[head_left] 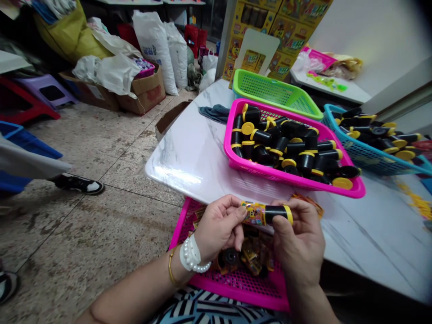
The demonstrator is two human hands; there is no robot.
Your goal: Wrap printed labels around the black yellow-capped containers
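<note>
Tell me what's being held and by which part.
A black tube with a printed wrapper: left grip at the wrapped end, right grip near the yellow-rimmed end.

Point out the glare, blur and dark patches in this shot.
In the head view, glare whitens the tabletop near its left corner; in the head view, the yellow pieces by the right edge look smeared; the head view's top right corner fades to black; also in the head view, the black tube is clearer, though its printed sleeve's small lettering is unreadable.
</note>
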